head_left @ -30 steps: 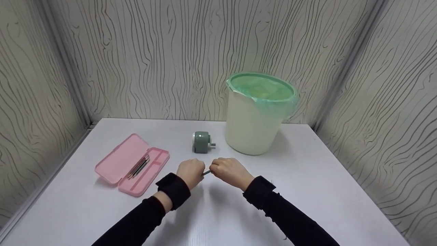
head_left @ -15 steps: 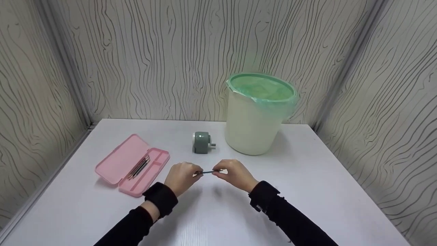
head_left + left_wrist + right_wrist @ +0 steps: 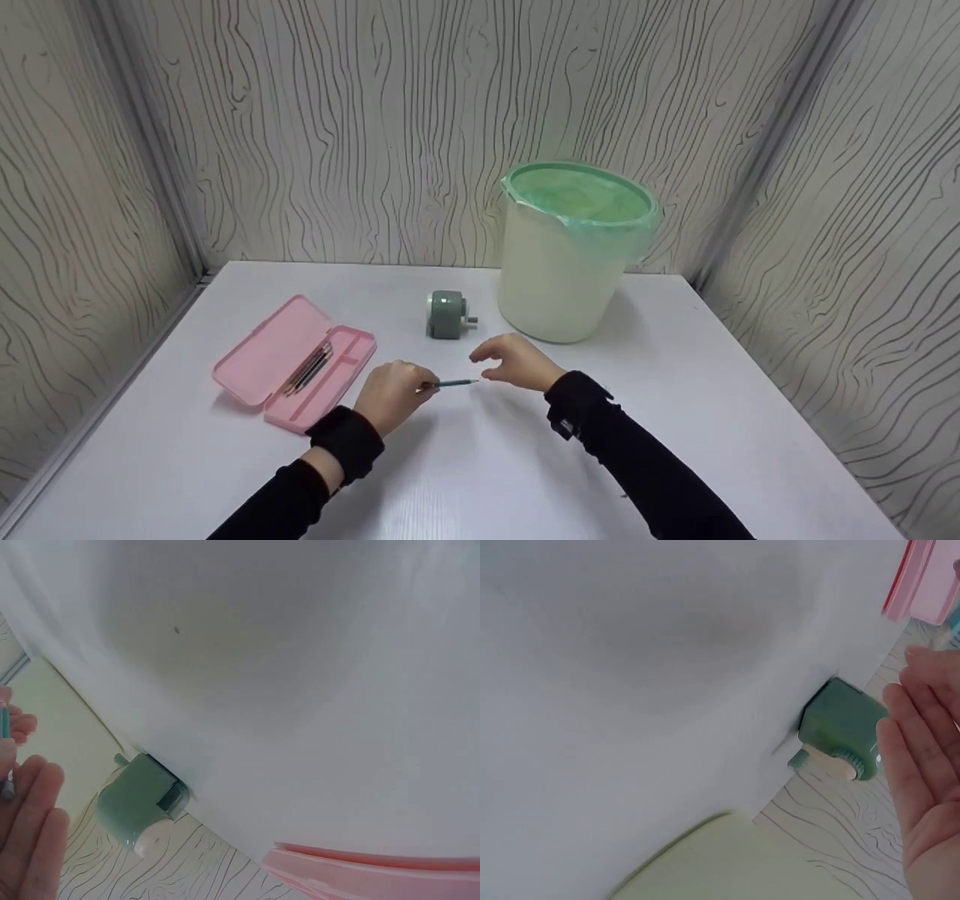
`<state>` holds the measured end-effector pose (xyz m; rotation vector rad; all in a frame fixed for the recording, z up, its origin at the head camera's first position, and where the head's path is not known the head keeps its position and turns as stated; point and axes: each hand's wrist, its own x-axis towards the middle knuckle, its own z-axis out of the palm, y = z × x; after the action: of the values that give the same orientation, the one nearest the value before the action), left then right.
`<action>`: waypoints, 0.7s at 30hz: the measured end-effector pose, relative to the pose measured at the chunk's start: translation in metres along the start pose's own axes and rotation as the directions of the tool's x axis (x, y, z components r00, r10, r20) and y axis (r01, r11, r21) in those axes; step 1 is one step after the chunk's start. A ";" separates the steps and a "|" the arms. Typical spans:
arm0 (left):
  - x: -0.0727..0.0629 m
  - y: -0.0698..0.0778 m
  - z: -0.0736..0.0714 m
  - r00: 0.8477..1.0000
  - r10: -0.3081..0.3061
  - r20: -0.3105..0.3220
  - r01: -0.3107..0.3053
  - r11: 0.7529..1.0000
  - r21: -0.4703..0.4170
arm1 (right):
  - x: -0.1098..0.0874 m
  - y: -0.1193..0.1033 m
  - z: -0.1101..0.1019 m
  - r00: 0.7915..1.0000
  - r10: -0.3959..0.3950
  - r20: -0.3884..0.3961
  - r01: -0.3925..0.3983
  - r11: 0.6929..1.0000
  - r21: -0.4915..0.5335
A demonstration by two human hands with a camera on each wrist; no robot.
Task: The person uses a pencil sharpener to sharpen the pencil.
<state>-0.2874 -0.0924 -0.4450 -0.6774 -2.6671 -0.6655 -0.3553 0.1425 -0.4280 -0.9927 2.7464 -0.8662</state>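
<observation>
A teal pencil (image 3: pixel 456 383) is pinched between the thumb and fingers of my left hand (image 3: pixel 394 394), pointing right over the table. Close to its tip is my right hand (image 3: pixel 521 364), thumb and fingers spread apart with nothing between them. In the left wrist view, part of the pencil (image 3: pixel 4 722) shows at the left edge beside the left fingers. The right wrist view shows my right fingers (image 3: pixel 922 739) extended, and the pencil's end is blurred there. Beyond both hands stands a green crank pencil sharpener (image 3: pixel 447 315), its handle pointing right.
An open pink pencil case (image 3: pixel 270 349) lies at the left, with several pencils (image 3: pixel 309 369) in its long compartment. A pale bin (image 3: pixel 555 277) with a green rim and liner stands at the back right. Patterned walls enclose the white table (image 3: pixel 675 420) behind and at the sides.
Both hands gripped the pencil earlier. My right hand has let go and opened, so more of the pencil shows, while the left keeps its pinch.
</observation>
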 end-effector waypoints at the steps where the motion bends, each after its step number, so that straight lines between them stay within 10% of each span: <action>1: 0.000 -0.001 0.000 1.000 -0.004 0.004 0.004 1.000 -0.005 | 0.004 0.001 -0.003 1.000 0.029 -0.007 -0.029 1.000 -0.003; 9: 0.000 -0.003 -0.001 1.000 0.016 -0.008 -0.016 1.000 0.001 | 0.047 0.003 -0.009 0.974 0.073 -0.216 -0.108 0.982 -0.155; 21: 0.000 -0.006 0.005 0.999 0.040 0.015 -0.040 0.999 -0.006 | 0.100 0.002 0.009 0.974 0.070 -0.214 -0.162 0.879 -0.449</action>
<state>-0.2918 -0.0944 -0.4514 -0.7386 -2.6588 -0.6606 -0.4322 0.0782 -0.4271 -0.8194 3.2288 -0.2933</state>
